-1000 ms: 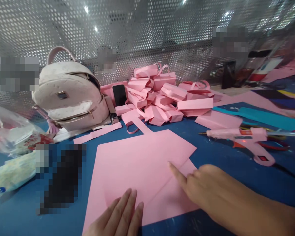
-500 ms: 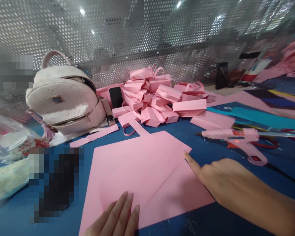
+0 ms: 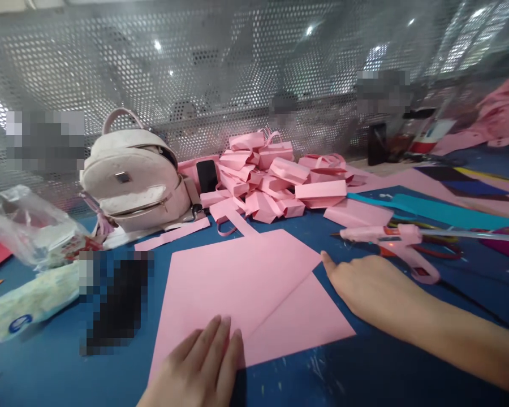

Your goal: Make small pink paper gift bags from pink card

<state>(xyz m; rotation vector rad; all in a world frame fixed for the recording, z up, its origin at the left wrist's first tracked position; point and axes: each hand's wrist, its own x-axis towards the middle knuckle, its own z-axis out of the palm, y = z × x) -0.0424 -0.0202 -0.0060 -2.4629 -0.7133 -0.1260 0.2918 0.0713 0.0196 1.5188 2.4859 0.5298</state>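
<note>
A large pink paper sheet lies on the blue table, its upper right part folded over into a slanted flap. My left hand rests flat on the sheet's lower part, fingers stretched out and holding nothing. At the flap's right corner is my right hand, index finger extended with its tip at the paper's edge. The rest of that hand's fingers are tucked out of sight. Right of the sheet, beyond my right hand, lies a pink hot glue gun with a glue stick in its back and a small orange light showing.
Behind the sheet is a heap of folded pink paper bags. A white backpack and a phone stand left of it. Teal paper lies at right. A wrapped packet and plastic bag sit left.
My right hand has shifted slightly, its fingertip now at the outer edge of the flap's corner. My left hand stays on the paper. The camera view has moved a little.
</note>
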